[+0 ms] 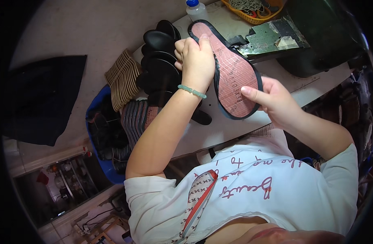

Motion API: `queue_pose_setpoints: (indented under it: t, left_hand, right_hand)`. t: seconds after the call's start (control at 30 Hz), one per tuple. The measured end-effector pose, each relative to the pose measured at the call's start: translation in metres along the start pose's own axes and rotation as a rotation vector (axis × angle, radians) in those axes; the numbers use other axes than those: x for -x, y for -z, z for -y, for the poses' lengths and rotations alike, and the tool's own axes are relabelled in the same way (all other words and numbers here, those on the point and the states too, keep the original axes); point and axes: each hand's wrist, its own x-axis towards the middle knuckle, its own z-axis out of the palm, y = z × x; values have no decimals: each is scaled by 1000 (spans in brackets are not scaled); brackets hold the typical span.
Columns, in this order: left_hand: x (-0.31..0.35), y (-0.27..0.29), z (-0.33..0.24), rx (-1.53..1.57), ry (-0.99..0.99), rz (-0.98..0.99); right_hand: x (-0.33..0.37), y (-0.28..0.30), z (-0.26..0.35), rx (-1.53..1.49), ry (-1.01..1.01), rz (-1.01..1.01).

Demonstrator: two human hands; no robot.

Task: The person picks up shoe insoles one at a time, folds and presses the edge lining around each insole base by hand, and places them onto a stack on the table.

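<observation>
Between my two hands is a shoe insole (234,77) with a pink gridded face and a black bound edge. It is tilted, its narrow end far and its wide end near. My left hand (194,61) is closed round the narrow end, thumb on the pink face; a green bead bracelet circles that wrist. At the wide end, my right hand (271,97) pinches the rim, its thumb on the face and its fingers partly hidden behind. Black soles (160,61) are piled left of my left hand. Beyond the insole lies a worn green plate (267,38).
Beige insoles (123,77) form a stack at left, above a blue tub (109,162) of bound insoles. A capped bottle (196,11) and a yellow basket (245,15) holding string stand on the far white table (194,138). A dark green bulky object (320,36) occupies the far right.
</observation>
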Motion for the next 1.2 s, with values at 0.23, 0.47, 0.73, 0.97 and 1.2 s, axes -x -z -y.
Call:
queue_pose_setpoints:
  t: [0.23, 0.47, 0.73, 0.97, 1.2]
  left_hand:
    - [-36, -11, 34, 116, 97, 45]
    - [-30, -3, 28, 982, 276, 270]
    - [-28, 13, 4, 852, 325, 239]
    - [-56, 17, 37, 127, -208, 93]
    - [-83, 51, 25, 477, -334, 1111]
  right_hand:
    - [-16, -11, -4, -91, -18, -12]
    - [-29, -15, 7, -92, -32, -42]
    - [-17, -28, 2, -145, -153, -30]
    - [-32, -22, 6, -239, -75, -58]
    - [-37, -22, 21, -211, -137, -43]
